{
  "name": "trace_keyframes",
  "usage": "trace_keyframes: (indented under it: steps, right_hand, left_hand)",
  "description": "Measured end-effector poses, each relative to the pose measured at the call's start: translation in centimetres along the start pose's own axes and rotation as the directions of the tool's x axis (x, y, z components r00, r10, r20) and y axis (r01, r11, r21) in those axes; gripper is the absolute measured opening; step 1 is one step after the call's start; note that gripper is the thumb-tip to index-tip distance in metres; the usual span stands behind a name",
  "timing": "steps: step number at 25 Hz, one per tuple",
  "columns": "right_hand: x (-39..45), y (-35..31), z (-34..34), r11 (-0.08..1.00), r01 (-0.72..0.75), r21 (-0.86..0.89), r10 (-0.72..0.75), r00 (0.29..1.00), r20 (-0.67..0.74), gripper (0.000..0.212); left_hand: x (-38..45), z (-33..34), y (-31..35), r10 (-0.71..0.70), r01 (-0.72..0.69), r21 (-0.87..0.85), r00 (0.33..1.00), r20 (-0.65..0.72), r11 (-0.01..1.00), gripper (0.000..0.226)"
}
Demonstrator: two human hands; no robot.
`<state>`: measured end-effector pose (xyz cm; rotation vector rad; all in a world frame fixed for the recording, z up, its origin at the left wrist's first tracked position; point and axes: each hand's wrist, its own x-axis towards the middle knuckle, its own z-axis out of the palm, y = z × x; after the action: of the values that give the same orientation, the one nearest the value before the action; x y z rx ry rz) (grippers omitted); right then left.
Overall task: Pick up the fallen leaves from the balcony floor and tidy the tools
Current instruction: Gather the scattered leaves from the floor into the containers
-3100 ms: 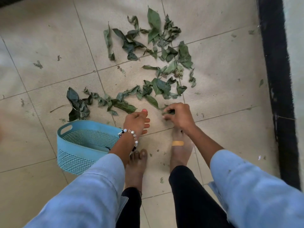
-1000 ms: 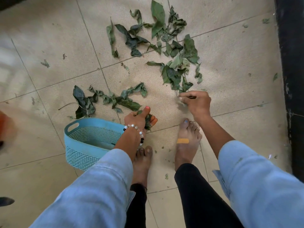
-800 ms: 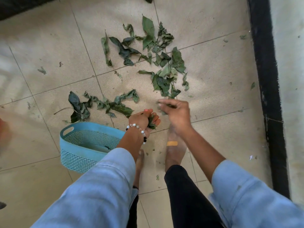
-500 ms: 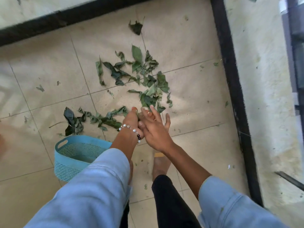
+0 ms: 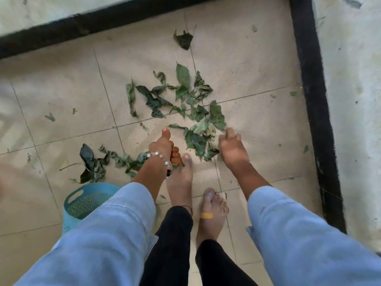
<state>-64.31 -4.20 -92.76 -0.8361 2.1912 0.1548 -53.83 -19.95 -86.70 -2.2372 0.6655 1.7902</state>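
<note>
Leaves (image 5: 198, 139) right by the right hand (image 5: 232, 150), fingers out flat: scoop those first. Left hand (image 5: 162, 149) full of leaves already; drop into basket (image 5: 82, 201) at 7 o'clock.

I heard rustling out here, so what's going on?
A person is bent over, picking leaves off the tiled floor by hand. The left hand grips a bunch of leaves, while the right hand reaches down beside the nearest pile. More leaves lie scattered beyond, and another clump sits just beyond the blue basket at the person's left.
</note>
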Motion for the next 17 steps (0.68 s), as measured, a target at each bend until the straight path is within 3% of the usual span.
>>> trace_keyframes:
  steps: [2,3,4,6,7,9,11,12,15,17]
  right_hand:
    - [0.6,0.4,1.5,0.982,0.102,-0.161,-0.111,0.993,-0.050,0.040]
    - [0.9,1.0,1.9,0.983,0.115,-0.146,-0.125,0.990,-0.062,0.032]
    - [1.4,1.4,2.1,0.995,0.082,-0.054,-0.088,0.990,-0.113,0.026]
    - [2.0,1.3,1.2,0.949,-0.079,0.304,0.137,0.975,-0.173,0.020]
    - [2.5,0.9,-0.1,0.896,-0.079,0.437,0.208,0.944,-0.255,0.017]
    - [4.0,0.1,-2.0,0.826,0.036,0.562,0.204,0.911,-0.359,0.013]
    - [5.1,-1.0,-3.0,0.869,0.117,0.480,0.019,0.963,-0.269,0.007]
    - [5.4,-1.7,-2.9,0.936,0.130,0.328,-0.071,0.980,-0.184,0.003]
    - [5.1,-3.3,-1.0,0.991,0.119,-0.057,-0.121,0.992,-0.030,0.005]
    - [4.8,-3.5,-0.3,0.991,0.128,-0.026,-0.130,0.990,-0.063,0.019]
  left_hand:
    - [1.9,-0.1,0.3,-0.020,0.020,-0.011,0.999,0.033,1.000,0.053]
    - [2.6,-0.2,0.5,-0.011,0.012,-0.007,0.999,0.047,1.000,0.052]
    - [3.1,-0.4,0.8,0.004,-0.004,0.000,0.999,0.047,1.000,0.052]
    - [3.5,-1.0,1.2,0.023,-0.023,0.014,0.999,0.041,1.000,0.052]
    - [3.5,-1.1,1.4,0.014,-0.014,0.010,0.999,0.043,1.000,0.051]
    - [3.4,-1.0,2.0,-0.002,0.002,-0.001,0.999,0.051,1.000,0.051]
    - [3.4,-0.8,2.4,-0.005,0.005,-0.001,0.998,0.058,1.000,0.051]
    - [3.4,-0.6,2.7,-0.005,0.006,-0.004,0.998,0.058,1.000,0.051]
    - [3.7,-0.2,3.3,-0.010,0.009,0.002,0.998,0.058,1.000,0.052]
    - [3.7,0.0,3.3,-0.013,0.013,0.007,0.997,0.073,1.000,0.052]
